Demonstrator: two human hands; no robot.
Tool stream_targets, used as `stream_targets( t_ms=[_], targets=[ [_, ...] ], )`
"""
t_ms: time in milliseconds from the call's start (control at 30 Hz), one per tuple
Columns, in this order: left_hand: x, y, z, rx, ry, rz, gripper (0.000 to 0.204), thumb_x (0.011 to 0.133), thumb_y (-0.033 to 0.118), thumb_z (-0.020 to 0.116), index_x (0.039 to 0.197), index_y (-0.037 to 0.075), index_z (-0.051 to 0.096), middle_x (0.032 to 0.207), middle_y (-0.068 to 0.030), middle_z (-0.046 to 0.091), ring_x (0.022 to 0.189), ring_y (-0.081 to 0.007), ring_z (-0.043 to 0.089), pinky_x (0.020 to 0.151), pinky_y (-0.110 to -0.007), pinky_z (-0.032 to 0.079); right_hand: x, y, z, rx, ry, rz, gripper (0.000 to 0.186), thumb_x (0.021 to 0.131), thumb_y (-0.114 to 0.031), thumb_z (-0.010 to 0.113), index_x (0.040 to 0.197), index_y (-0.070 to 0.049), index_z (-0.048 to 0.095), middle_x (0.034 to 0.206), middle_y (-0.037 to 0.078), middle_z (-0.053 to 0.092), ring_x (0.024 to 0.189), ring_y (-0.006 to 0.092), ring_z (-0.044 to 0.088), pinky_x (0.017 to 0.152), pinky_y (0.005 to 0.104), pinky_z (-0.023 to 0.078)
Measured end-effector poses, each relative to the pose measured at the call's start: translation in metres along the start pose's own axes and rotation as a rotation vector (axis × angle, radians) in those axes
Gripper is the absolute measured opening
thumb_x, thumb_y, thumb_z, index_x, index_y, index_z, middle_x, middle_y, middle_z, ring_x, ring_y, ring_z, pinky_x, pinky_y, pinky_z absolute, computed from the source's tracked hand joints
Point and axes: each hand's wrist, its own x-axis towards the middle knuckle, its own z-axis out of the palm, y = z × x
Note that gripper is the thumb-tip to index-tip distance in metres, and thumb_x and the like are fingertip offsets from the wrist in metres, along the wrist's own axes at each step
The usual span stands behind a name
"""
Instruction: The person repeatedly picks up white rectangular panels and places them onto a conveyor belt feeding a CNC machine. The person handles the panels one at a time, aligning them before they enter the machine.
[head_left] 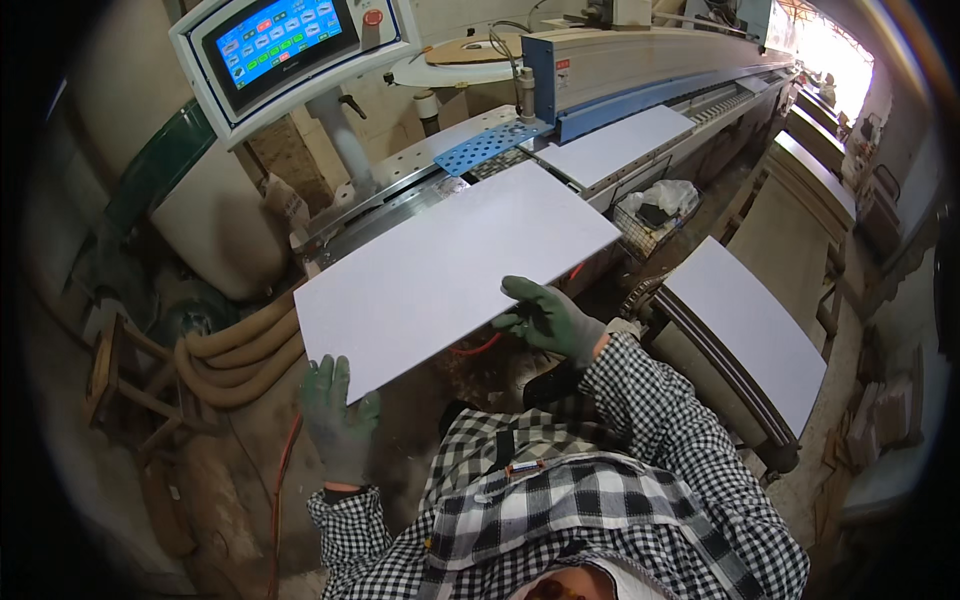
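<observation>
A white rectangular panel (450, 270) lies slanted in front of me, its far end over the machine's feed end. My left hand (340, 405), in a green and grey glove, grips its near left corner. Along the near long edge my right hand (548, 320), gloved alike, holds the panel with the thumb on top and the fingers curled at the edge. A second white panel (615, 145) lies on the machine's track, partly beneath the long beam. Just past the held panel's far edge is a blue perforated plate (488, 148).
A control screen (283, 45) on a post stands at the upper left. Thick coiled hoses (240, 355) and a wooden stool (130, 385) are left of me. To the right, another white panel (745, 325) rests on a roller stand (715, 385). A wire basket (650, 220) hangs beside the machine.
</observation>
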Motion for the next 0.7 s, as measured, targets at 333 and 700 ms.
stream_targets(
  t_ms=[333,700],
  targets=[
    [0.053,-0.026,0.04,0.047,-0.009,-0.164,0.056,0.09,0.039,0.071,0.138,0.012,0.061,0.142,-0.0124,0.058,0.135,-0.0348,0.049,0.117,-0.051,0.033,-0.044,-0.076,-0.015,-0.098,0.704,0.224,0.044,0.105,-0.031,0.055,0.138,-0.001,0.056,0.126,0.013,0.067,0.115,0.0224,0.064,0.102,0.0387,0.052],
    [0.058,-0.026,0.053,-0.003,0.055,-0.109,0.052,0.09,0.026,0.074,0.138,0.01,0.062,0.143,-0.0133,0.058,0.136,-0.0335,0.048,0.116,-0.046,0.035,-0.278,-0.104,-0.123,-1.891,1.066,1.15,0.108,0.082,-0.066,0.067,0.157,0.0,0.026,0.162,0.022,0.029,0.151,0.0385,0.024,0.123,0.0517,0.014]
  ],
)
